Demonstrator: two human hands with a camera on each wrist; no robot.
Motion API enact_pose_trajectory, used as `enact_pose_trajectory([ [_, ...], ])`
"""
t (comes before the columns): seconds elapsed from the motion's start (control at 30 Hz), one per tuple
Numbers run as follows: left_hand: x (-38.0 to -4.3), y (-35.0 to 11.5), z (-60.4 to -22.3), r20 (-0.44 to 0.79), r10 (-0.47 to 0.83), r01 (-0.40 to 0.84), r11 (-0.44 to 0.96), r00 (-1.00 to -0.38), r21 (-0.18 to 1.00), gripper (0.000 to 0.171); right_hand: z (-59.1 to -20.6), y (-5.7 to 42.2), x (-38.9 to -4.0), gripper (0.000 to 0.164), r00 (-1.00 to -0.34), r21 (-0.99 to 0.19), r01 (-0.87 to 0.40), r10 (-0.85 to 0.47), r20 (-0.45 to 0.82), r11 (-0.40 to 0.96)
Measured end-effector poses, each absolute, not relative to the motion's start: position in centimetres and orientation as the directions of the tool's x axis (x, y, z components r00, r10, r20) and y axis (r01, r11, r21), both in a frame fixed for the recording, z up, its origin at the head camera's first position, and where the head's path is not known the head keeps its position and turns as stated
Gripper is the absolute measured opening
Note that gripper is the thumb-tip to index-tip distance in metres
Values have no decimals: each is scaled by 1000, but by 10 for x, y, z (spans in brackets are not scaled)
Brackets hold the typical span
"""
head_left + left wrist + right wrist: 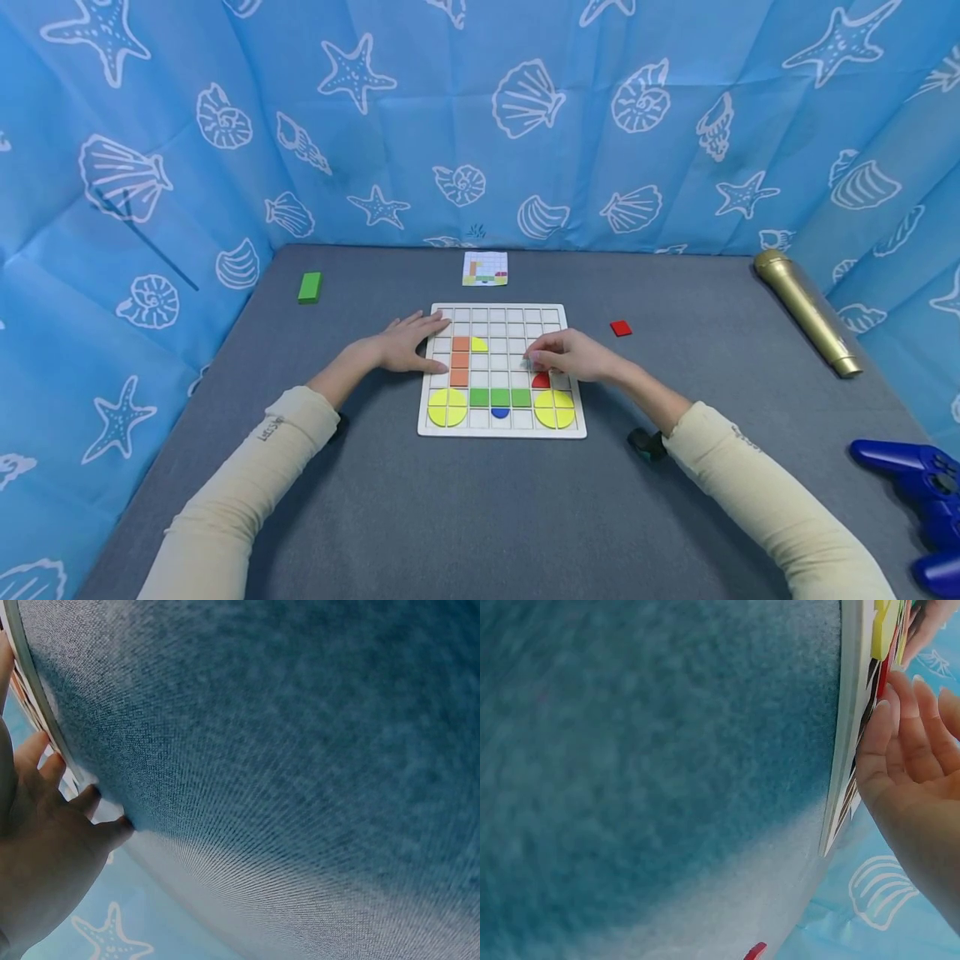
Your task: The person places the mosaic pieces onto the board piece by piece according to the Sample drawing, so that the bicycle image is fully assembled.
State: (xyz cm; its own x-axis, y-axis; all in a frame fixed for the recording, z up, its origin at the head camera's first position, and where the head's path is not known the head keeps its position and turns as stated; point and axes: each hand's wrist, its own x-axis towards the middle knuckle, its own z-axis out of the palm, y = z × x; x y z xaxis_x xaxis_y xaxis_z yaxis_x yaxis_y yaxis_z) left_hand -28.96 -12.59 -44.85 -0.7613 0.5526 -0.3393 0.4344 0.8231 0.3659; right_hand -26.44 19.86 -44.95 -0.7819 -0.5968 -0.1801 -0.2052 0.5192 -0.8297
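Note:
In the head view a white grid board (pixel 487 430) lies on the grey table, bearing flat coloured pieces. My left hand (pixel 408 342) rests with spread fingers at its left edge, the thumb and fingertips over the rim. Over the right part of the board, my right hand (pixel 573 354) has its fingers loosely bent, fingertips right by a red rounded piece (pixel 541 381). No piece shows between those fingers. Orange squares (pixel 460 360), a yellow quarter piece (pixel 478 344), green squares (pixel 500 397), a blue half-round (pixel 500 412) and yellow circles (pixel 447 407) sit on the grid.
Behind the board lies a small printed card (pixel 485 269) with a coloured grid pattern. A green block (pixel 310 287) is at back left, a red piece (pixel 621 328) right of the board. Farther right are a gold microphone (pixel 806 312) and a blue game controller (pixel 922 492). Blue curtains (pixel 450 125) border the table.

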Motion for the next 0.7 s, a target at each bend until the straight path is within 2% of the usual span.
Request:
enact_pose_trajectory([
  [0.3, -290, -127, -451, -341, 554, 434, 822, -759, 369, 89, -449, 199, -265, 26, -774, -835, -170, -595, -216, 524],
  [0.7, -291, -127, -453, -338, 555, 437, 822, -760, 366, 88, -444, 197, -263, 29, -757, -820, -190, -612, -228, 540],
])
